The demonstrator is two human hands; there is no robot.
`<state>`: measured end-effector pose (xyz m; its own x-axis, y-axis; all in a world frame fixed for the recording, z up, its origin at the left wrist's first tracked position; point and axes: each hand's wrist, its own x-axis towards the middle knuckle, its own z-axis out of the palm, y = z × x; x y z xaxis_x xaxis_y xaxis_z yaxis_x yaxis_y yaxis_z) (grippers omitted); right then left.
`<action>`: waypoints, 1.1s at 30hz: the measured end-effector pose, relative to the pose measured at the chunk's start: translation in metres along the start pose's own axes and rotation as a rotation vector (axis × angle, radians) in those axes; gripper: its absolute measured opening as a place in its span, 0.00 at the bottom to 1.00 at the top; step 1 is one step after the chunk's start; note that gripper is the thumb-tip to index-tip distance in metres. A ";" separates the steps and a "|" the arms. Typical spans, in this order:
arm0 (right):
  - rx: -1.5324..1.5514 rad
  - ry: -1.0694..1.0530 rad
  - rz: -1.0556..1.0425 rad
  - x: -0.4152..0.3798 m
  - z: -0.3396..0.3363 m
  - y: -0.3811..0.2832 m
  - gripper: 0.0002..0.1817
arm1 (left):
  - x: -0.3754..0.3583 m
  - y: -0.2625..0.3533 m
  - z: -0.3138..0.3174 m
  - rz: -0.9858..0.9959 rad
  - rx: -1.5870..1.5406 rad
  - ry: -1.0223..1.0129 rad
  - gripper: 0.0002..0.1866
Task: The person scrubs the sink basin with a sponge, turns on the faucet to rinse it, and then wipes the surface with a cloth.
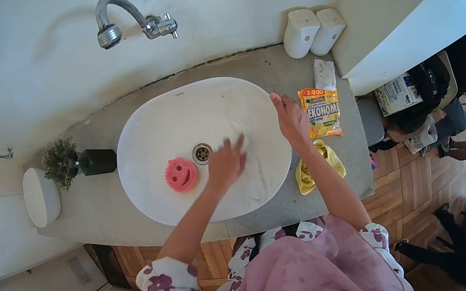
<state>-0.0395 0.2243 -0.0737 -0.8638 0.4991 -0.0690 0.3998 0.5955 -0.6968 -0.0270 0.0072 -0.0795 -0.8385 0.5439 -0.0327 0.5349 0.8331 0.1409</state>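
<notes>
A white oval sink (pixel 143 133) is set on the grey counter, with a round metal drain (pixel 202 153) inside. My left hand (pixel 226 164) is over the basin just right of the drain, fingers apart and slightly blurred, holding nothing. A pink smiley-face sponge (pixel 181 174) lies in the basin left of that hand. My right hand (pixel 290 118) is at the sink's right rim, its fingers close together; whether anything is in them is hidden. Close by on the counter are a yellow cloth (pixel 319 167), partly under my right forearm, and a yellow and orange detergent packet (pixel 321 112).
A curved faucet (pixel 124 5) juts from the wall. Two white dispensers (pixel 302 33) stand at the back right near a small white packet (pixel 324 74). A plant (pixel 61 163) and dark bottle (pixel 97 161) are left. People and bags are beyond the counter's right end.
</notes>
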 end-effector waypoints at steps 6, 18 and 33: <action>0.018 0.043 -0.023 0.000 0.001 0.000 0.30 | -0.038 -0.010 -0.005 0.140 -0.123 -0.124 0.28; -0.017 0.047 0.000 0.000 0.002 0.002 0.31 | -0.055 0.012 -0.018 0.123 -0.373 -0.199 0.26; -0.007 0.029 -0.016 -0.002 0.001 0.002 0.30 | -0.046 0.014 -0.018 0.138 -0.301 -0.189 0.27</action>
<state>-0.0376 0.2240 -0.0752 -0.8608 0.5076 -0.0372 0.3882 0.6077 -0.6928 0.0174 -0.0080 -0.0580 -0.7115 0.6815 -0.1713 0.5635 0.6990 0.4404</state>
